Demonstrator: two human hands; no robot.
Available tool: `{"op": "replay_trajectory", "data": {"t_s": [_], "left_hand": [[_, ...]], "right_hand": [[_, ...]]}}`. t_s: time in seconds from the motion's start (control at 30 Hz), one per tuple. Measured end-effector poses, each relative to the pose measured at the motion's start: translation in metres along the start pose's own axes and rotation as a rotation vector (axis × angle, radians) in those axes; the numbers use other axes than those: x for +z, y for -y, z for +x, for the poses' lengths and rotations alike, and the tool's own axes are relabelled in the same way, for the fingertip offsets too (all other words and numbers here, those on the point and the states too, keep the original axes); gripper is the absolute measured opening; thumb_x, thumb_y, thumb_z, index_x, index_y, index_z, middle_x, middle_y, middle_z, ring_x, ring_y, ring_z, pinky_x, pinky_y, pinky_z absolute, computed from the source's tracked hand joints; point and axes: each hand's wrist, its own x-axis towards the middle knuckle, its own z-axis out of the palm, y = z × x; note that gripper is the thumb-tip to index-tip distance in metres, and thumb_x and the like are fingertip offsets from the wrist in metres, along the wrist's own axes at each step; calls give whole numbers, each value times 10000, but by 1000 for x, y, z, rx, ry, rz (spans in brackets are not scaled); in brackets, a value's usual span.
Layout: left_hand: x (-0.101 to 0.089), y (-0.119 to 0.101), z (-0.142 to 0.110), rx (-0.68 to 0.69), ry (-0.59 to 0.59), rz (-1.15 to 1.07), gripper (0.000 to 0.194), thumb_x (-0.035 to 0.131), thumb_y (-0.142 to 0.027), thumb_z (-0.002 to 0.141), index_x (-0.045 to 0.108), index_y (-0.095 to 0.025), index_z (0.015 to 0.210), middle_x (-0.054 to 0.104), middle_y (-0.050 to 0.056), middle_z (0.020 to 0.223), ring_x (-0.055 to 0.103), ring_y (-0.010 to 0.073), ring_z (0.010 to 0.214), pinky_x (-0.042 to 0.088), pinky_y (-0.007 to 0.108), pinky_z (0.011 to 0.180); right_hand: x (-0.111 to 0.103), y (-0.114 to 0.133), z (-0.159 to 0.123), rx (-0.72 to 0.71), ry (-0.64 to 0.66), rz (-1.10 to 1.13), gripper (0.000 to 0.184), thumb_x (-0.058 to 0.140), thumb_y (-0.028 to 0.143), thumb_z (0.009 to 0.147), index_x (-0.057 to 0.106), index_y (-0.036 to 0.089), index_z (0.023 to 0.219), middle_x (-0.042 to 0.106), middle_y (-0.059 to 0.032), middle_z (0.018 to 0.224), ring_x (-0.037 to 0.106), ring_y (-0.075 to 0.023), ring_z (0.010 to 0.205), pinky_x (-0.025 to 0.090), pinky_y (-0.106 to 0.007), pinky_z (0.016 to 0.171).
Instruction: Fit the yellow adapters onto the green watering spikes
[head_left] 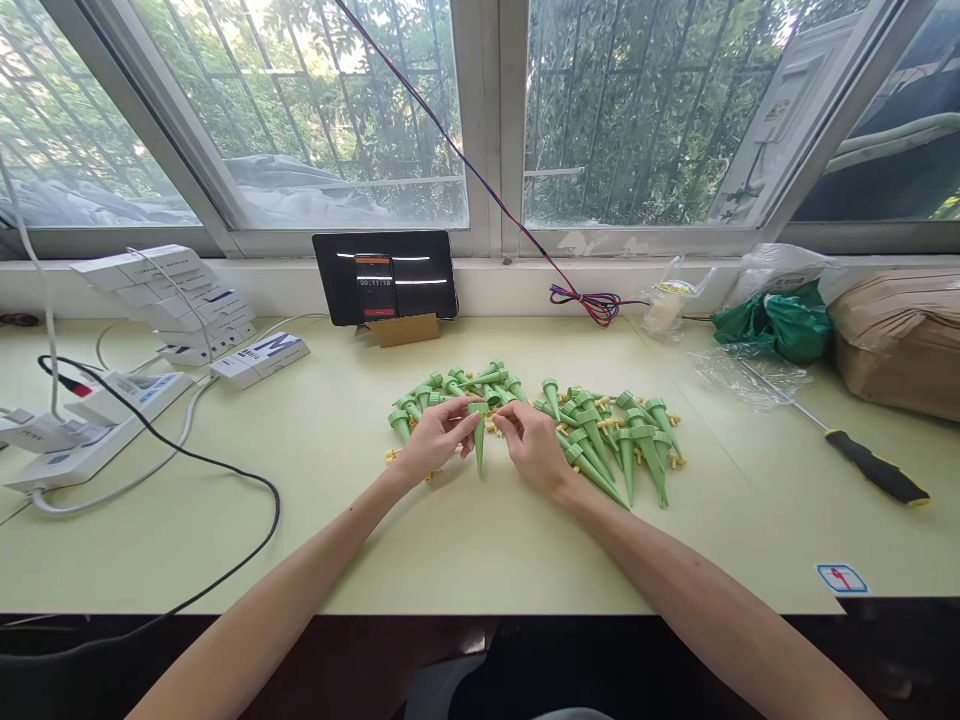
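Between the thumb and fingers of my left hand (439, 437) is a green plastic watering spike (480, 440), its point hanging down and its ribbed cap on top. Just right of that cap, my right hand (531, 442) is closed in a pinch on a small yellow valve, mostly hidden by the fingertips. Behind my left hand lies a pile of green spikes (431, 385). Another pile of spikes (592, 430), many with yellow valves at their caps, spreads beside and beyond my right hand. Some loose yellow valves (391, 457) show near my left wrist.
A tablet (386, 280) on a cardboard stand leans near the window. White boxes (195, 300) and a power strip (97, 430) with cables occupy the left. On the right are a screwdriver (874, 467), a green bag (780, 320) and a brown package (900, 340).
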Motion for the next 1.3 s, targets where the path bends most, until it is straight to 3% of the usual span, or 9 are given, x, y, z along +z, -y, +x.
{"op": "replay_trajectory", "data": {"t_s": [0.37,1.07,1.3], "left_hand": [[1,2,0,-5,4,3,472,647,-472,868,643,-152,1216,536,-35,608,517,114,501,463,256,528],[0,2,1,-2,-28,18,476,654,-498,853,659,-158,1186,529,-36,600,508,109,488,452,243,494],[-2,7,2,1,-18,17,475,652,-478,861,643,-147,1200,531,-35,607,512,109,492,454,239,488]], "right_hand": [[-1,2,0,18,22,4,210,490,286,969,571,194,799,559,9,660,483,-142,583,371,-255,576],[0,5,-1,-9,24,4,126,505,214,948,625,183,923,675,-45,814,579,-177,697,438,-282,667],[-1,5,-1,-2,41,9,148,486,212,957,616,178,894,646,-26,770,554,-161,666,409,-265,649]]}}
